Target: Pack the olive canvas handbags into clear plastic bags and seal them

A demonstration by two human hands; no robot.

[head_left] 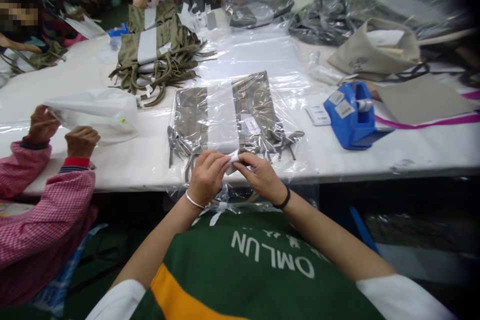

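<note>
Both my hands meet at the table's front edge, pinching a small white label (233, 156) between them. My left hand (207, 176) has its fingers closed on the label's left side. From the right, my right hand (261, 176) grips it between thumb and forefinger. Just beyond my hands lies a folded olive garment (189, 115) in a clear plastic bag, with a white paper band (220, 120) around its middle and a small printed tag (252, 125) on it. Loose plastic of the bag hangs over the table edge below my hands.
A blue tape dispenser (347, 115) stands on the right, beside a white card (318, 115). Olive garments (150, 45) are piled at the back left. Another person's hands (80, 141) hold a plastic bag (108, 112) at left. A beige bag (375, 50) and wrapped garments lie back right.
</note>
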